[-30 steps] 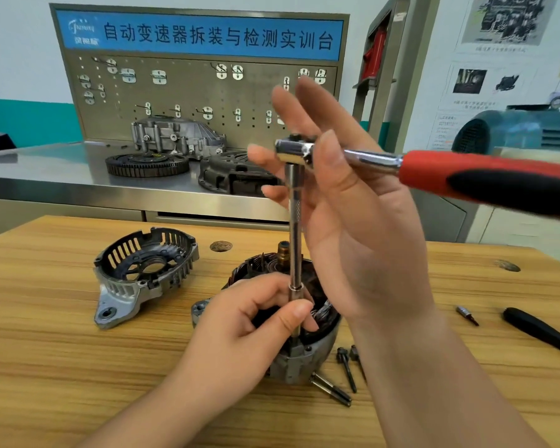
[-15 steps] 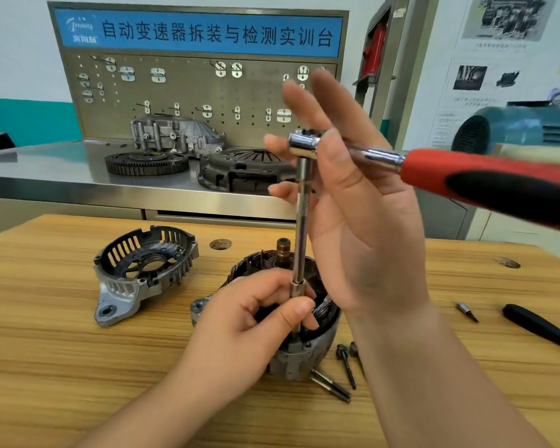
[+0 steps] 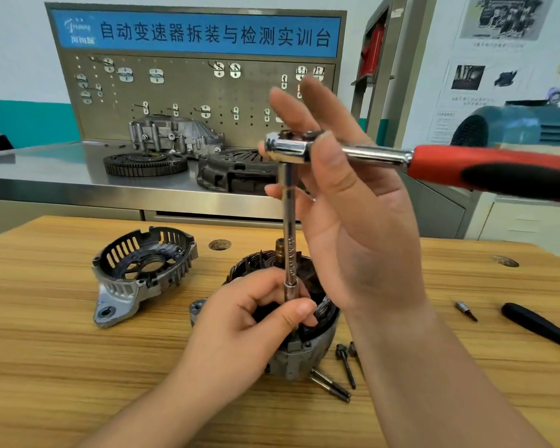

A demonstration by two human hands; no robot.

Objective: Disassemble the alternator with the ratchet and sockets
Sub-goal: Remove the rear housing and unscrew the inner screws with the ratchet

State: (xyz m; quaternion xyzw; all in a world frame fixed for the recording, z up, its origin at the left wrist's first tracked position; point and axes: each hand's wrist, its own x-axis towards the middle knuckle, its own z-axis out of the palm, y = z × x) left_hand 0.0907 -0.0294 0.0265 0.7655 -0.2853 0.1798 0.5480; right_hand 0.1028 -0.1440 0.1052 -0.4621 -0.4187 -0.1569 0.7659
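At the centre of the wooden workbench (image 3: 78, 367), the left hand (image 3: 256, 318) pinched the foot of the extension bar (image 3: 290, 237) between thumb and curled fingers. It steadied the bar where it dropped into the alternator (image 3: 307, 354); the socket was hidden behind the thumb. The right hand (image 3: 353, 227) sat high, thumb laid across the head of the ratchet (image 3: 288, 148) and the other fingers nearly straight behind it. It nipped the head and left the red-and-black handle jutting free to the right.

Little had shifted from a second earlier. The ratchet head had drifted slightly right and come back, the bar stayed near upright on the same spot, and both grips were unchanged. I judged the tool seated on a fastener and being steadied or finger-turned, with that fastener not yet out.

Loose through bolts (image 3: 332, 384) lay against the alternator's housing and the removed end cover (image 3: 136, 273) lay to its left, so disassembly looked well along. Further right lay a small bit (image 3: 465, 310) and a black handle (image 3: 540, 328). Behind, a steel counter (image 3: 46, 176) held a ring gear (image 3: 144, 163) and a clutch cover (image 3: 236, 173).

The blue sign (image 3: 201, 33) read "自动变速器拆装与检测实训台". Its logo and the wall posters were too blurred to read.
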